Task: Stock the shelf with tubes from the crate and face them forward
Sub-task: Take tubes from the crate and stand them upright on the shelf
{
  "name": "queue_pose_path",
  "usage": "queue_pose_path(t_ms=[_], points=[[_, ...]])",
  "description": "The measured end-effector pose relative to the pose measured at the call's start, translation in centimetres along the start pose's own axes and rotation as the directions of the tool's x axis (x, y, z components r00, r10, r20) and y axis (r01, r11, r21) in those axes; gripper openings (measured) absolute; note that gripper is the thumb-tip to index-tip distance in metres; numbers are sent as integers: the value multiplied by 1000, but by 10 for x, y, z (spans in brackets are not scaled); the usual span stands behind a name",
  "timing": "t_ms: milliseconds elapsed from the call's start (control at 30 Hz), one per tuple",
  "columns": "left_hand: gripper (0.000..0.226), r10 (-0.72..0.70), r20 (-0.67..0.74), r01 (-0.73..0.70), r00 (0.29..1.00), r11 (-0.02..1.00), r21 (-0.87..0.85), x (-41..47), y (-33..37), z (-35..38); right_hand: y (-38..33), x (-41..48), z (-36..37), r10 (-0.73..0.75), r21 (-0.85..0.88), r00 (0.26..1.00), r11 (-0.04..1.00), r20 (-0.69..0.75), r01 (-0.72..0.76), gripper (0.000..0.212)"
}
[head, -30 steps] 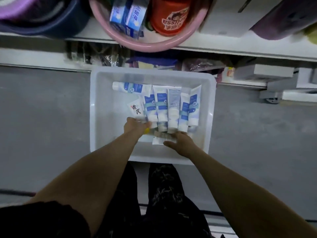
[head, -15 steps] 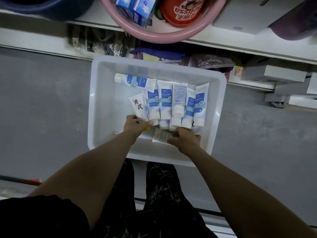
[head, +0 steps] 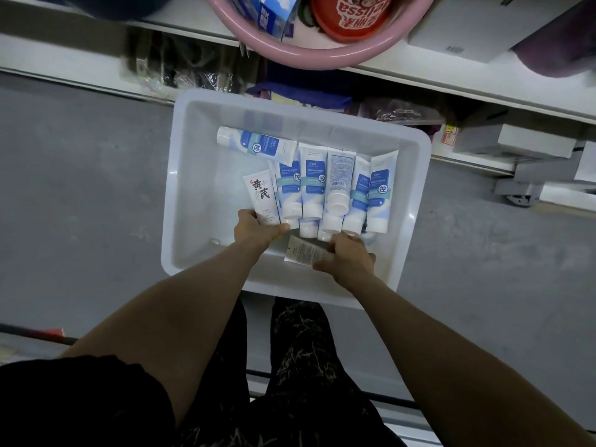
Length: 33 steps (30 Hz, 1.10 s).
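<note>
Crate (head: pixel 180 188): white translucent plastic, rectangular, rounded corners, open top. It stands on the floor just in front of the shelf's lowest tier, between the shelf and the person's legs.

Row of tubes (head: pixel 312 185): blue-and-white tubes with white caps, lying flat side by side in the right half of the crate, caps toward the person. Most show a printed front with a round blue mark; one, the barcode tube (head: pixel 338 179), lies back upward.

Crosswise tube (head: pixel 254 145): same blue-and-white design, lying across the far ends of the row, cap to the left.

White tube (head: pixel 261 198): plain white with large black characters, at the left end of the row. The left hand (head: pixel 258 227) grips its near end, fingers curled round it.

Small tube (head: pixel 306 253): pale, fine print facing up, lying slanted by the crate's near wall. The right hand (head: pixel 348 256) clasps one end.

Floor (head: pixel 80 188): grey, matte, speckled.

Shelf (head: pixel 451 79): white edge along the top of the view, carrying a pink basin (head: pixel 306 56) that holds blue boxes (head: pixel 267 14) and a red tub (head: pixel 351 14).
</note>
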State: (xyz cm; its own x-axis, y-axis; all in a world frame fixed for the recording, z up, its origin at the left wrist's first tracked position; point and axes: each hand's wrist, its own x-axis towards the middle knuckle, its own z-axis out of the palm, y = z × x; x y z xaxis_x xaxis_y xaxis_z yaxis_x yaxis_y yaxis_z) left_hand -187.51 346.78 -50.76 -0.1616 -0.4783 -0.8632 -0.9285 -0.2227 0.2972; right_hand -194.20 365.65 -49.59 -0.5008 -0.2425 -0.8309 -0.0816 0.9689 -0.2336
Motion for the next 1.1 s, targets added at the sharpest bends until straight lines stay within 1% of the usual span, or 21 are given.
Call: queue_pose_path(t_ms=[100,167,267,367,433,467,533,567,600,633,733,800,900,1000,1100], points=[[71,-24,24,25,999,1000,-7,-4,-1,-3,2,1,0,-6,-18,1000,1000,3,6,51],[65,-66,43,67,997,997,-36,-9,-3,-6,2,0,-1,-24,-45,1000,999,4,24,50],[61,-143,124,163,982,972,-171,-23,-3,-16,2,-1,-6,-37,-135,997,990,61,45,53],[60,-126,208,191,970,924,-330,-36,-2,-32,-2,-3,-18,-10,-229,986,972,169,49,66],[56,-95,254,197,962,890,-412,-46,0,-45,-9,-11,-31,34,-208,978,978,207,10,68],[54,-76,275,198,958,873,-446,-52,2,-51,-13,-19,-38,36,-165,972,986,234,3,65],[52,-27,298,182,954,843,-507,-63,4,-65,-19,-37,-51,52,-90,948,996,315,-24,50],[51,0,306,173,952,824,-539,-69,5,-73,-21,-45,-55,60,7,937,998,344,-66,40],[49,26,313,166,949,806,-569,-74,6,-81,-23,-54,-59,74,128,928,983,365,-129,35],[46,50,325,164,944,786,-597,-80,8,-90,-28,-65,-64,82,222,923,959,375,-175,34],[23,143,360,152,922,721,-676,-100,16,-119,-50,-92,-77,87,406,915,877,393,-257,42],[18,211,360,133,909,671,-729,-113,23,-142,-74,-111,-84,61,533,921,800,385,-276,40],[28,322,350,93,880,606,-790,-131,36,-187,-117,-135,-85,-25,687,946,694,323,-216,38],[32,459,306,16,834,534,-845,-149,45,-245,-172,-156,-79,-130,772,972,631,196,-71,39],[27,588,222,-69,778,430,-900,-170,49,-319,-243,-186,-73,-249,823,967,561,61,92,32]])
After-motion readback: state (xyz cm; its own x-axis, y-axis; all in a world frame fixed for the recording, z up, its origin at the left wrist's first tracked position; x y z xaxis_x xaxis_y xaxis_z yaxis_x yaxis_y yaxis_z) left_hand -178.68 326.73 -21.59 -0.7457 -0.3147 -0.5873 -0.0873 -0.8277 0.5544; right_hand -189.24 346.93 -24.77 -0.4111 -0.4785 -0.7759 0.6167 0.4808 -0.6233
